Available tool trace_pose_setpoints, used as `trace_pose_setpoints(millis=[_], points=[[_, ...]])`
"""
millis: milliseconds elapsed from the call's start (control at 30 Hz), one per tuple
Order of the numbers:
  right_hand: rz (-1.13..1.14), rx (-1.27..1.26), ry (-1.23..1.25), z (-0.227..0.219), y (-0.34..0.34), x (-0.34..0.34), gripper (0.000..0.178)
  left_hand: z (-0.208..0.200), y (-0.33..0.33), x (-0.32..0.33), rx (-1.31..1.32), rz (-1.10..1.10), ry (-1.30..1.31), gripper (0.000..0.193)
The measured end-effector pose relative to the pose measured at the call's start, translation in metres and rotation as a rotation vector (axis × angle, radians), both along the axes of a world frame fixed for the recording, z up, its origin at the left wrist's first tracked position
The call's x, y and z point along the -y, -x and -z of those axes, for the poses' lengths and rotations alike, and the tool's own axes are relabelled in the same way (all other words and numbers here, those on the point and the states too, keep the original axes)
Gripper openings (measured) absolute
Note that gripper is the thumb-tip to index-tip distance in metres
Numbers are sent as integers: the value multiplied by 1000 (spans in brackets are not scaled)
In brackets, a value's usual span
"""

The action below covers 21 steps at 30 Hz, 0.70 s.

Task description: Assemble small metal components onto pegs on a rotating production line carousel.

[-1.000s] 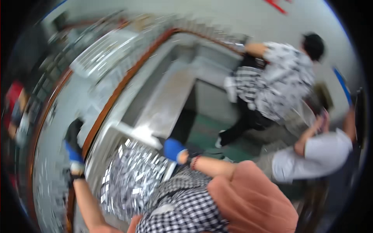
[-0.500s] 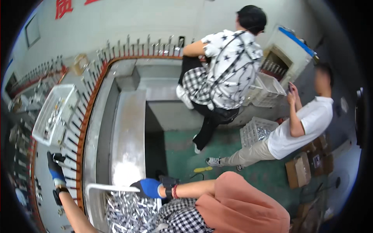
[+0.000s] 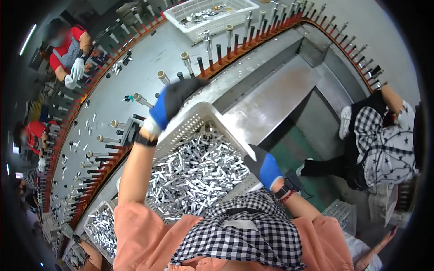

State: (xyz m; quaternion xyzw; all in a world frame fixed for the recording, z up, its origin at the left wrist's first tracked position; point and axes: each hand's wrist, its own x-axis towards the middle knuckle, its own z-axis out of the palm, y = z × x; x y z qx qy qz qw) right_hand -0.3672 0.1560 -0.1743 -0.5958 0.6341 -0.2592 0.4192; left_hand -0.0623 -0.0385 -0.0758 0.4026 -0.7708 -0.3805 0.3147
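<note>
Basket (image 3: 204, 109) heaped with small silvery pieces (image 3: 194, 174); both gloved hands (image 3: 266, 170) beside it, grip hard to tell.

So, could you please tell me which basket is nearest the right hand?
The big basket heaped with metal pieces, directly before the checked apron; others sit farther off.

1. From here I see a loose salmon-pink fabric top (image 3: 140, 232) with wide sleeves.
2. Over it hangs a black-and-white checked cloth apron (image 3: 248, 241).
3. A blue-and-black left glove (image 3: 173, 101); a matching blue-and-black right glove (image 3: 266, 169).
4. A black left wristband (image 3: 145, 139), and a red beaded bracelet (image 3: 287, 196).
</note>
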Motion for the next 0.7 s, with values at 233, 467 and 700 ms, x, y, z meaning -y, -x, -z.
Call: trace_pose_setpoints(millis=[233, 467, 700], points=[[-24, 51, -19, -8, -13, 2, 42, 64, 12, 178, -455, -519, 151, 57], [31, 76, -42, -3, 5, 6, 42, -5, 68, 69, -241, -380, 150, 41], [23, 90, -43, -6, 11, 8, 40, 2, 66, 48, 36, 268, -15, 37]])
